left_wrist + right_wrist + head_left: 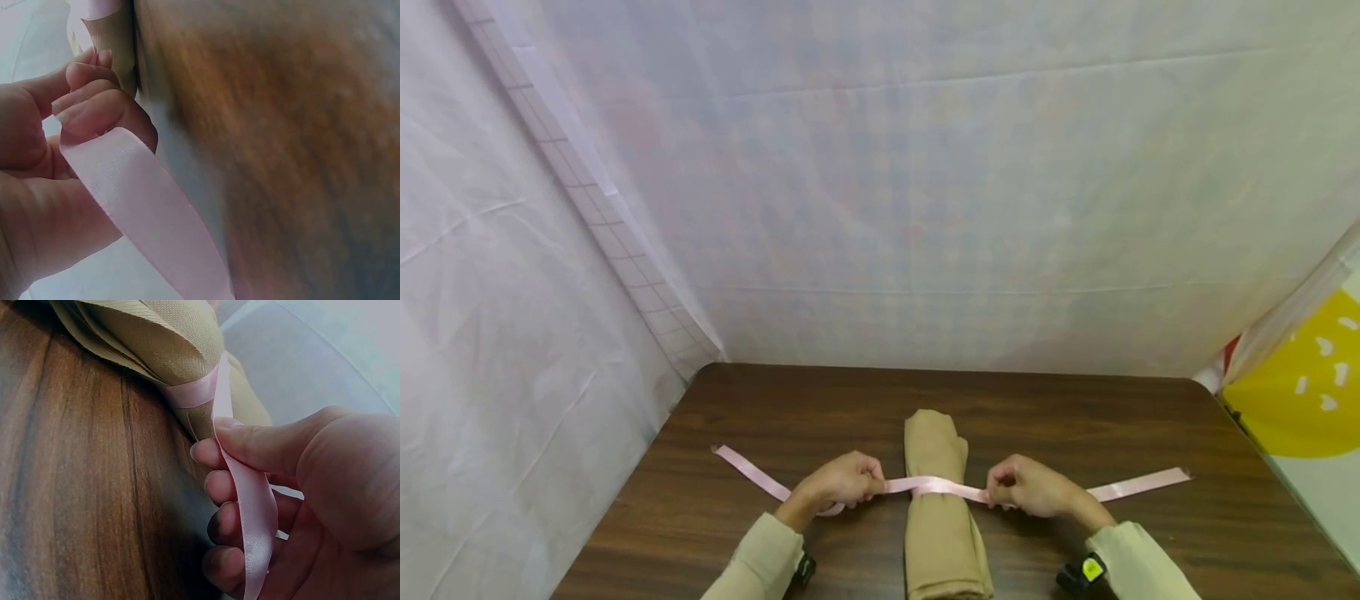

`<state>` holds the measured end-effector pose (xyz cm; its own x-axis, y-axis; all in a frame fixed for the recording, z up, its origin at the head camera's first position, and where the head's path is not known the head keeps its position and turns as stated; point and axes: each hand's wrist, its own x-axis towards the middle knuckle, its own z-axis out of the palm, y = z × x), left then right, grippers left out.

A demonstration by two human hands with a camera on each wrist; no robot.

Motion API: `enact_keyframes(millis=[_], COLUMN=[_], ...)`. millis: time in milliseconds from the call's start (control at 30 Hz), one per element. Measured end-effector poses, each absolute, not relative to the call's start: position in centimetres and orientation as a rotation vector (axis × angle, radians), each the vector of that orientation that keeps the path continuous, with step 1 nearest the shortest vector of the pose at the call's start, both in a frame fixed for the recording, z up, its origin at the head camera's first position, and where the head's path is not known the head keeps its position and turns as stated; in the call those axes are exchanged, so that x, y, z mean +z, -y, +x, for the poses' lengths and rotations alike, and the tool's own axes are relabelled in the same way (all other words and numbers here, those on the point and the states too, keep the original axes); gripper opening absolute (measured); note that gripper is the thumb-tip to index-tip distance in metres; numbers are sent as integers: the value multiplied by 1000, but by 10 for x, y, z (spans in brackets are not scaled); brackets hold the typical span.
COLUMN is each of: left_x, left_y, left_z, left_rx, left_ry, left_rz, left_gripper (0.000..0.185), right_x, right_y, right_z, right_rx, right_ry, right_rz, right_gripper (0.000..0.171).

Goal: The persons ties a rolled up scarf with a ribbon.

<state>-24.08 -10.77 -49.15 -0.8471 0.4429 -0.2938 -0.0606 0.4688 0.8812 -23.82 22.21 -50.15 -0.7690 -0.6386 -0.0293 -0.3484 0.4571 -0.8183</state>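
Head view: unlabelled pink ribbon, hands

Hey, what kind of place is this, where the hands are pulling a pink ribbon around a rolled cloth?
Probably a makeshift recording booth, not a lived-in room: white sheets hang as walls round a brown wooden table, which holds only the rolled tan cloth and pink ribbon.

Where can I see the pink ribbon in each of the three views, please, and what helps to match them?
Head: the pink ribbon crosses the rolled tan cloth at lower centre, its ends lying on the table.
Left wrist: it runs from the left hand down to the bottom edge.
Right wrist: it passes through the right hand, centre right.
Shared landmark: the rolled tan cloth.
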Motion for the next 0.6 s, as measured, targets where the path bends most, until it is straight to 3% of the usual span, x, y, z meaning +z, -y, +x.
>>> enact_keyframes(millis=[600], left_x=[-491], left_y=[109], left_z=[-239], left_rx=[1340], left_ry=[-2298], left_rz=[430], left_gripper=[15], right_x=[-496], right_y=[-220], right_z=[-236], right_rx=[-1205], right_ry=[-2387], right_rz=[-952], right_gripper=[14])
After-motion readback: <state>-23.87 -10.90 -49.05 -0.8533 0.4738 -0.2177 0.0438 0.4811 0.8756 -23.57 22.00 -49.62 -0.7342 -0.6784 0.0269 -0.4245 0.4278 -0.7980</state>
